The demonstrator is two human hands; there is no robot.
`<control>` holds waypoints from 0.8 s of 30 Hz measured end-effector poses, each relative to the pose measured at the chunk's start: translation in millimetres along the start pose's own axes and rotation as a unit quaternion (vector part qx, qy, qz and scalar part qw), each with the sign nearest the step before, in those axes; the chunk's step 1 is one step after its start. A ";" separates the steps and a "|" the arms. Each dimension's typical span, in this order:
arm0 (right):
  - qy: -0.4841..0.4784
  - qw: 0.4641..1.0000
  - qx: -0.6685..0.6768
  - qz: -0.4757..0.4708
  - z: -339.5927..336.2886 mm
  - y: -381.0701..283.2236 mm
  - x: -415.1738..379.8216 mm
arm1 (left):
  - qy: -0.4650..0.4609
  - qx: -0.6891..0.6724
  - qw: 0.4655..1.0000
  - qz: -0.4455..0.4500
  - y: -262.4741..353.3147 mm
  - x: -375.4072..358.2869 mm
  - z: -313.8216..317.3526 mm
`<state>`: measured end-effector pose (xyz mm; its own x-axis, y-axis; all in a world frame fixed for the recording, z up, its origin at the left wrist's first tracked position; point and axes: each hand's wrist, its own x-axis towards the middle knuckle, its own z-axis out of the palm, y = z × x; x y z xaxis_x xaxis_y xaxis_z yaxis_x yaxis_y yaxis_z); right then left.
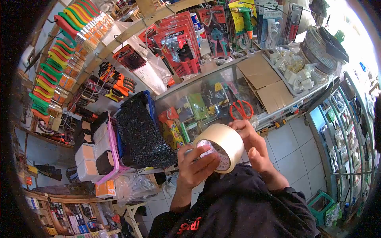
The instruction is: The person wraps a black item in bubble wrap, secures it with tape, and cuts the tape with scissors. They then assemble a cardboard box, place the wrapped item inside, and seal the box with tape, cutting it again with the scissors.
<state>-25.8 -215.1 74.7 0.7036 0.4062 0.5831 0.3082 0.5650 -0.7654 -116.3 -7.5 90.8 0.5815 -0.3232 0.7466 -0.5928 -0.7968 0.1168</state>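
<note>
A wide roll of packing tape [234, 141], pale yellow with a printed white core, is tilted in front of my chest. My left hand [192, 168] grips it from the left, with fingers reaching across the core opening. At the right side of the roll, my right hand [258, 144] has its fingertips against the upper outer edge. Its thumb stands apart from the tape. I cannot see a loose tape end. Beyond the roll, red-handled scissors [241, 110] lie at the glass counter [174, 102].
Left of my hands stand a blue basket [149, 104] of black screws and a pink basket [115, 148] with boxes. Flattened cardboard [274, 95] covers the counter's right part. Packaged tools [178, 45] and colourful paintbrushes [81, 20] hang around it. A glass display case [337, 131] runs along the right.
</note>
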 end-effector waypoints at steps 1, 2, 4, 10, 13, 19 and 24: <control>-0.020 0.999 -0.026 0.003 1.6 -1.5 0.1 | 0.002 0.005 1.000 0.004 -2.2 -0.4 -2.3; -0.040 0.998 -0.053 0.006 4.5 -7.0 2.1 | 0.003 0.009 1.000 0.008 -4.3 -0.3 -4.2; -0.045 0.998 -0.001 0.044 11.6 -9.9 1.5 | 0.007 0.006 1.000 -0.003 -9.9 -0.1 -4.2; -0.100 0.991 -0.084 -0.042 16.8 3.2 10.8 | 0.021 -0.213 0.964 -0.157 -7.3 17.7 -11.1; -0.113 0.989 -0.079 -0.045 16.3 12.3 11.0 | 0.044 -0.237 0.958 -0.153 -3.7 28.7 -18.7; -0.074 0.993 -0.089 -0.022 24.6 28.5 3.7 | 0.002 -0.138 0.987 -0.084 -2.3 25.1 -23.8; -0.087 0.982 -0.147 -0.084 30.1 21.0 11.7 | 0.031 -0.206 0.969 -0.133 -5.6 23.9 -28.0</control>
<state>-30.3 -176.9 73.7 0.5147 0.4557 0.7262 0.5999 0.4138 -0.6848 -114.7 3.5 126.4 0.7175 -0.0933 0.6903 -0.6063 -0.5717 0.5528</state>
